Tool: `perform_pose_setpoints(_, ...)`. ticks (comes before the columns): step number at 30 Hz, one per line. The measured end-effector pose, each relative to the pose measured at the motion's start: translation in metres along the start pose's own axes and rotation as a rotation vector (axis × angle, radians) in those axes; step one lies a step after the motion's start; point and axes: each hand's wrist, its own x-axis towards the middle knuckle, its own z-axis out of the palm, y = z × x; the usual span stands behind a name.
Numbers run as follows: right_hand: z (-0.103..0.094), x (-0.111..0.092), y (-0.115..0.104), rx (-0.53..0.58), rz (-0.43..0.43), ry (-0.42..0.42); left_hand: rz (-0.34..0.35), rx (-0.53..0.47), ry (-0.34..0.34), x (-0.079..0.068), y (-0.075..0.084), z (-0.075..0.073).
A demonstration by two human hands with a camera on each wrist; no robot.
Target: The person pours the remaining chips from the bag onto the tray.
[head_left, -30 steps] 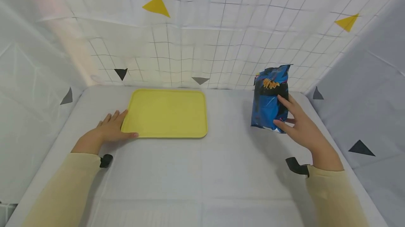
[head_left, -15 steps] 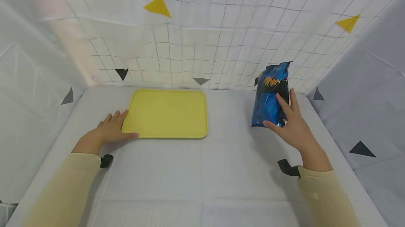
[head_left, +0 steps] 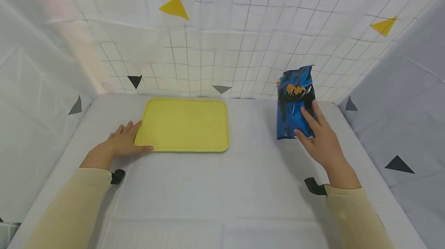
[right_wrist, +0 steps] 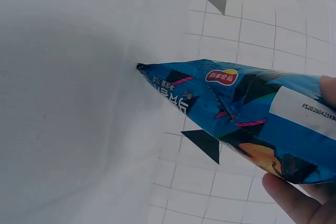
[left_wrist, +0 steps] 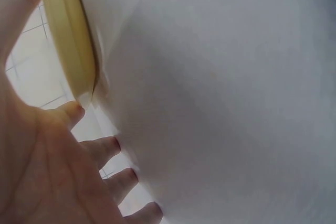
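Observation:
In the head view, a blue and black chip bag (head_left: 293,104) with orange lettering stands nearly upright at the back right. My right hand (head_left: 325,141) holds it at its lower right side, fingers against the printed front. The right wrist view shows the bag (right_wrist: 226,98) between thumb and fingers, its narrow end close to the white surface; I cannot tell whether it touches. A yellow rectangular tray (head_left: 184,125) lies flat at the back left. My left hand (head_left: 119,143) rests at its left corner with fingers spread, thumb along the tray's front edge.
A white cloth covers the table (head_left: 222,191). Behind it rises a white sheet (head_left: 229,40) with grid lines and coloured triangles. White sheets also stand at the left and right sides.
My right hand has shifted left and moved its fingers further onto the bag's front. The bag has risen slightly, then tilted a little left. My left hand and the tray stay put.

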Motion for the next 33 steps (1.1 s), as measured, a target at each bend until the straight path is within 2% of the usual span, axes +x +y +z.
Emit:
perform_pose_setpoints(5, 0.003, 0.000, 0.005, 0.019, -0.020, 0.022, 0.004, -0.003, 0.001, 0.001, -0.001, 0.002)
perform_pose_setpoints(15, 0.007, 0.000, 0.010, 0.026, -0.003, 0.031, 0.006, 0.001, -0.003, 0.001, -0.004, 0.006)
perform_pose_setpoints(33, 0.014, 0.003, 0.014, 0.080, -0.105, 0.209, 0.007, 0.018, 0.005, 0.000, -0.002, 0.004)
